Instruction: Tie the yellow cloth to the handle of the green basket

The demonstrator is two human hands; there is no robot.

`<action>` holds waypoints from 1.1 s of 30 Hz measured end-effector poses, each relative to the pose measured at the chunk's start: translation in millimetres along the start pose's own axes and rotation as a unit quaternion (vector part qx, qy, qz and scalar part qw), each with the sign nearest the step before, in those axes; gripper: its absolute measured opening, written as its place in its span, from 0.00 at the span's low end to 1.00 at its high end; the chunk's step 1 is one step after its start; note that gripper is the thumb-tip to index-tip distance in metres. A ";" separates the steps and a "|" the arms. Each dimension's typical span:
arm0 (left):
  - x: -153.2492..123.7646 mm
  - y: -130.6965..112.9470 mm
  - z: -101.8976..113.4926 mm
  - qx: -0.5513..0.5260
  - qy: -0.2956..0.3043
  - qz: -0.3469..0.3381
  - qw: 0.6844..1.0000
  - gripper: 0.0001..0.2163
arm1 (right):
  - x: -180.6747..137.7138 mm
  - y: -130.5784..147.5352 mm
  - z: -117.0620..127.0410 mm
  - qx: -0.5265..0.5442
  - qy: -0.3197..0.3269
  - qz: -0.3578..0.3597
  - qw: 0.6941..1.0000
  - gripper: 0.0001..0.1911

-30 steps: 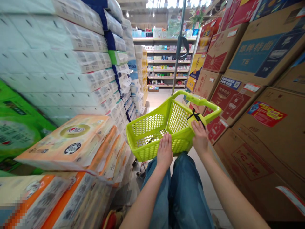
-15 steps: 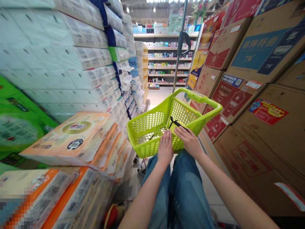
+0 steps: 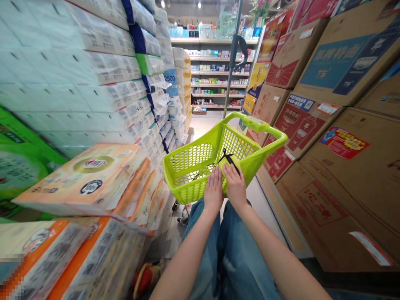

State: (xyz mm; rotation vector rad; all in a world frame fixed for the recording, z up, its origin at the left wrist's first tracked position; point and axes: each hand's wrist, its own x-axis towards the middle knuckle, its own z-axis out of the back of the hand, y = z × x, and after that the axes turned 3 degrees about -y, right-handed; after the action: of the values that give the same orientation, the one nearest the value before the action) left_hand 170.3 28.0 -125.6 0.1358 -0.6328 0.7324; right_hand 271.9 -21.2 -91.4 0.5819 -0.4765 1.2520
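Note:
A lime-green plastic shopping cart [image 3: 190, 187] stands at an angle in front of my knees. At its near side is a yellow-green piece with a black cord [image 3: 227, 155] tied on it; whether it is part of the cart, I cannot tell. My right hand [image 3: 235, 183] rests with its fingers stretched out over this piece and the cord. Beside it, my left hand [image 3: 214, 189] lies with straight fingers at the cart's near rim. Neither hand is wrapped round anything.
White tissue packs [image 3: 103, 71] are stacked high on the left, with orange tissue packs [image 3: 84, 175] lower and nearer. Cardboard cartons [image 3: 331, 200] wall the right side. A grey pole with a handle [image 3: 233, 62] rises behind the cart, before stocked shelves [image 3: 215, 75].
My right hand has shifted left and turned, its fingers now pointing more forward over the yellow-green piece. The left hand stays about the same. The view has shifted slightly.

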 end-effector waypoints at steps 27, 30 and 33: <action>-0.5 1.3 -3.5 0.033 -0.008 -0.011 0.999 0.35 | 2.9 11.2 -11.5 0.034 -0.039 -0.006 0.999 0.36; -1.0 1.3 -3.1 0.035 -0.011 -0.013 0.999 0.35 | 2.1 6.1 -6.1 0.035 -0.022 0.026 0.999 0.36; -1.3 1.1 -0.7 0.029 -0.009 -0.016 0.999 0.36 | 7.4 -18.3 8.1 0.015 0.019 0.098 0.995 0.36</action>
State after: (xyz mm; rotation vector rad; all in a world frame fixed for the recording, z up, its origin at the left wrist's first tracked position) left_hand 169.1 28.3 -127.0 0.2054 -0.6254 0.7204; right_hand 291.3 -24.7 -83.2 0.5458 -0.4932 1.4572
